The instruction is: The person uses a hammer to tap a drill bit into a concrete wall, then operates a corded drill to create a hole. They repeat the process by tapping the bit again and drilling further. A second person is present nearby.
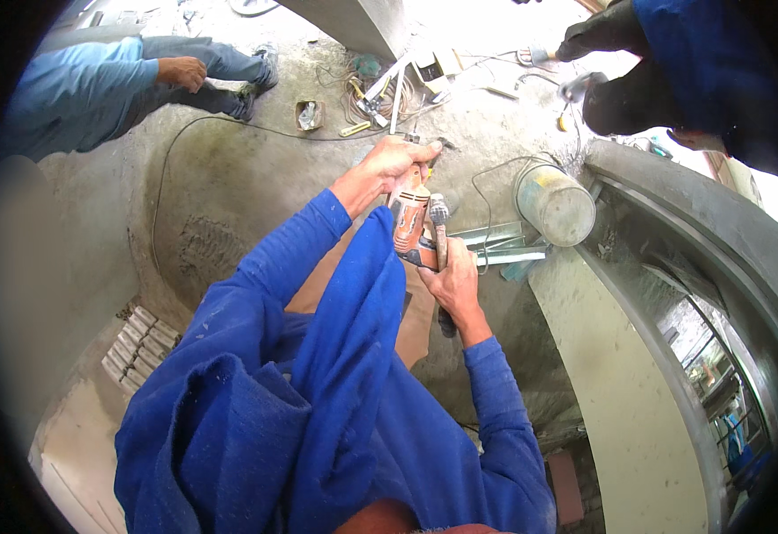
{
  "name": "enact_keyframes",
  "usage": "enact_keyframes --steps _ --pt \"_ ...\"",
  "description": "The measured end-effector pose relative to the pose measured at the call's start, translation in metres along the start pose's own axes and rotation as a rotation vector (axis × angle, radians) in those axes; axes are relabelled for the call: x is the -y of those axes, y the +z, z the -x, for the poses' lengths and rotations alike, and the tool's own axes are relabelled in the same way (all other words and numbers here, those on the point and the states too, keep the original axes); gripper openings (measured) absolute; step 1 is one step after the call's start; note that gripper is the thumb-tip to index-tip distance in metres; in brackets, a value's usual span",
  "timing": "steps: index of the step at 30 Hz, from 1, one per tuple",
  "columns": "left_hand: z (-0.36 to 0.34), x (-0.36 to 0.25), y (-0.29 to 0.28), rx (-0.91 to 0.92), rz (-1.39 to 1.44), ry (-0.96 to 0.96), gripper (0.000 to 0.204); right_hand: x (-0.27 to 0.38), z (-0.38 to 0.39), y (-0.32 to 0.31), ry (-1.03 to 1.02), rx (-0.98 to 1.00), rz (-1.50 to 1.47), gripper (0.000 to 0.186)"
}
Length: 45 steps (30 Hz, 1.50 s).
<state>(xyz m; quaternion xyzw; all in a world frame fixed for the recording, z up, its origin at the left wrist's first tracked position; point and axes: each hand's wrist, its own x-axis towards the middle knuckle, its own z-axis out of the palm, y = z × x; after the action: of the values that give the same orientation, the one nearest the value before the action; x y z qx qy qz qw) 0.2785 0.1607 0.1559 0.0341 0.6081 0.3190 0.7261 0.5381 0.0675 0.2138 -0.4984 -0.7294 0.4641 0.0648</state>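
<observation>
In front of my chest is a worn orange power drill [409, 212], with vents on its body. My left hand [393, 165] is closed around its front end, thumb stretched along the top. Beside the tool stands a hammer [440, 233] with a worn metal head and a dark lower grip. My right hand [456, 280] is wrapped around the hammer's handle, close to the rear of the drill. Whether its fingers also press on the drill is hidden. The drill's tip is partly covered by my left hand.
A dirty bucket [556, 205] stands at right by metal strips [495, 245]. Coiled cables and tools [373, 100] and a small open box [310, 115] lie ahead. A person in light blue [95, 89] is far left, another in dark blue [709, 53] far right. Stacked pieces [140, 347] stand left.
</observation>
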Motion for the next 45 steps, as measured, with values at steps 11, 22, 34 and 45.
enact_keyframes --steps 11,22,34,45 --pt "0.007 -0.021 -0.067 -0.033 0.096 0.093 0.033 0.046 -0.037 0.036 -0.011 -0.012 -0.052 0.051" --pt "0.028 -0.052 -0.14 0.03 0.25 0.102 0.022 0.092 -0.078 0.072 -0.024 0.028 -0.027 0.053" --pt "0.023 -0.077 -0.168 0.135 0.251 0.114 0.02 0.131 -0.089 0.099 0.015 0.026 0.108 0.078" --pt "0.043 -0.096 -0.163 0.224 0.048 0.203 0.025 0.148 -0.077 0.092 0.079 -0.038 0.063 0.051"
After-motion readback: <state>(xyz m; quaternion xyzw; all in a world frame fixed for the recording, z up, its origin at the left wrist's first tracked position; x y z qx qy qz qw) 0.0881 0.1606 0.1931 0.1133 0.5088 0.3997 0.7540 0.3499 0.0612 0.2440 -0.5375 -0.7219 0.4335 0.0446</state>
